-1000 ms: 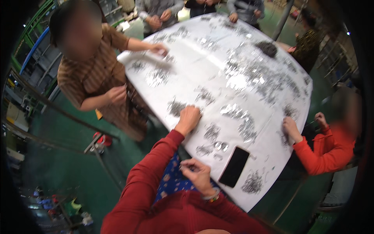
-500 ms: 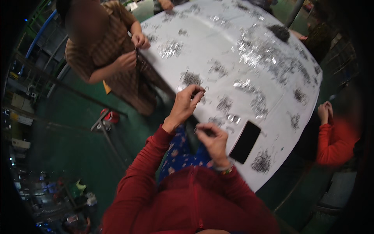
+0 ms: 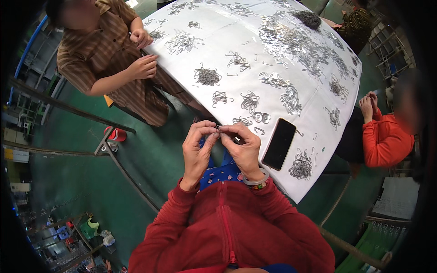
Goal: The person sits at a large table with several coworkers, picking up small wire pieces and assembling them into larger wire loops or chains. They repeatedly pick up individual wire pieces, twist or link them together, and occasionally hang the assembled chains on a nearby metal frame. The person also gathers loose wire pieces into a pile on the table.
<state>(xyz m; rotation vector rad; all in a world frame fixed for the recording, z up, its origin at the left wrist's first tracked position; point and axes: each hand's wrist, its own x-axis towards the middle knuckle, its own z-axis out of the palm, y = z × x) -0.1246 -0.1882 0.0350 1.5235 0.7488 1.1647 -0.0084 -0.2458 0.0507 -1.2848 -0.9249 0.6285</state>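
My left hand (image 3: 199, 146) and my right hand (image 3: 244, 150) meet fingertip to fingertip just off the table's near edge. A small dark metal hook (image 3: 218, 127) is pinched between them, mostly covered by the fingers. My left thumb and forefinger are closed on it. The right thumb and forefinger press together against the same spot, and what they hold is too small to make out. Just beyond my hands, a small heap of wire hooks (image 3: 242, 121) and a pair of dark rings (image 3: 261, 118) lie on the white-covered table (image 3: 218, 50).
A black phone (image 3: 279, 144) lies right of my hands, with a hook pile (image 3: 301, 165) beyond it. Flat shiny metal pieces (image 3: 291, 41) spread across the table's far part. Co-workers sit at left (image 3: 104, 50) and right (image 3: 387, 136). A metal frame (image 3: 123, 159) stands on the left floor.
My left hand has come down and back from over the table edge with the hook. The right hand has moved up to it, and their fingertips now meet. The view has shifted.
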